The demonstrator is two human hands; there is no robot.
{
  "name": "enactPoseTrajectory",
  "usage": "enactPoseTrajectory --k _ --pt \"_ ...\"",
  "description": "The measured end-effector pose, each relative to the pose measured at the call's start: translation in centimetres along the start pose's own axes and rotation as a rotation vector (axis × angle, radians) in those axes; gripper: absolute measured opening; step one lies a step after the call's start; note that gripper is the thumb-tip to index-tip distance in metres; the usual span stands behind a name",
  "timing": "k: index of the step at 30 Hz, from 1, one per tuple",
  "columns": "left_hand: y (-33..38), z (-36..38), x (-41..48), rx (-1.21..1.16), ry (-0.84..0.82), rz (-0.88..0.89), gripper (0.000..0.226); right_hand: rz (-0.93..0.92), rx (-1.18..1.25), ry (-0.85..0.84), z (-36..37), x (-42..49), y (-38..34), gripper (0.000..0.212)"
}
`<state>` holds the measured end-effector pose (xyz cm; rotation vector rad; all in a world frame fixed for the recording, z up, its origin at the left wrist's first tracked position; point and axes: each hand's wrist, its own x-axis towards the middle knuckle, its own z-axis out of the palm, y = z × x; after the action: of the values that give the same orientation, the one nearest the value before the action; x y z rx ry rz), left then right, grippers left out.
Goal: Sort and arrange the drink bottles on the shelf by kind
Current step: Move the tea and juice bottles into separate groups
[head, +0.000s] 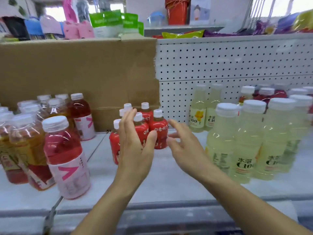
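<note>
At centre of shelf point(160, 184), upright small red bottles point(159, 133) stand between open hands: left hand point(135, 150) nearer, overlapping them; right hand point(184, 148) just beside; both grips wide, empty.

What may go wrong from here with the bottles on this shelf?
The small red bottles stand close together, so a push from the open left grip may topple several at once. The forearm behind the right grip passes near the pale yellow bottles; a sideways sweep might knock one over.
</note>
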<state>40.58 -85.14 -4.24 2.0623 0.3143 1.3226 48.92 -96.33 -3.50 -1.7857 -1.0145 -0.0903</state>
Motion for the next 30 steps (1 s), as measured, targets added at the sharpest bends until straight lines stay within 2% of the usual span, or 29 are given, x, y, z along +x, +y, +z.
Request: enactPoseTrajectory --k 2,4,7,8,10,12,14,21,30 --pt "2.2 1.1 -0.3 -0.125 -0.112 -0.023 0.057 -0.185 -0.053 0.060 -3.7 -2.1 -2.2 0.037" --pt "4.8 2.5 -0.6 -0.242 -0.251 -0.055 0.061 -0.338 -0.183 0.172 -8.3 -3.5 -3.8 0.027" --pt "8.6 4.8 -0.2 -0.297 -0.408 -0.057 0.081 -0.368 -0.421 0.290 -15.6 -3.0 -4.6 0.026" --pt "9.6 5.6 0.2 -0.263 -0.451 -0.039 0.086 -0.312 -0.481 0.252 -17.8 -2.3 -4.8 0.027" --pt "11.1 6.9 1.2 -0.095 -0.533 0.045 0.086 -0.173 -0.612 0.053 -20.9 -0.8 -4.7 0.033" --pt "11.6 7.5 2.3 0.080 -0.576 0.121 0.071 -0.090 -0.768 -0.194 -22.1 0.2 -4.3 0.037" --pt "11.5 7.7 3.1 0.129 -0.570 0.105 0.059 -0.085 -0.897 -0.342 -22.2 0.6 -3.8 0.037" --pt "7.7 10.7 7.4 0.242 -0.461 0.047 0.059 -0.088 -0.936 -0.453 -22.8 2.1 -3.3 0.037" --pt "3.3 17.5 13.9 0.123 -0.536 0.018 0.057 -0.011 -0.873 -0.551 -23.4 4.2 -3.0 0.038"
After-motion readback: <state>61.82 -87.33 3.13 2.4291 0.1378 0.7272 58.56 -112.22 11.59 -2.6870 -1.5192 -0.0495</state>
